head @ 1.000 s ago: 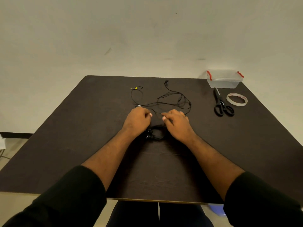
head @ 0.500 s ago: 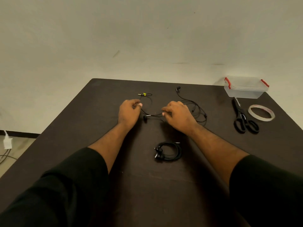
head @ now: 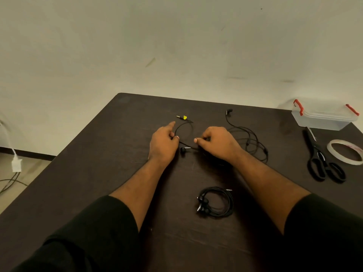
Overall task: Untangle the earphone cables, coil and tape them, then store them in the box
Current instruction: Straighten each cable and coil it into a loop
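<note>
Head view: on the dark worktop (head: 98, 173) both hands work a loose black earphone cable (head: 249, 142). The left hand (head: 163, 144) pinches it with its forefinger straight; the right hand (head: 216, 143) grips it with curled fingers. A coiled earphone (head: 216, 201) lies nearer. The lidded clear box (head: 324, 116) sits far right; contents cannot be told.

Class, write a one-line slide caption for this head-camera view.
Both hands, left and right, pinch a loose earphone cable on a dark table; a coiled pair lies nearer.
</note>
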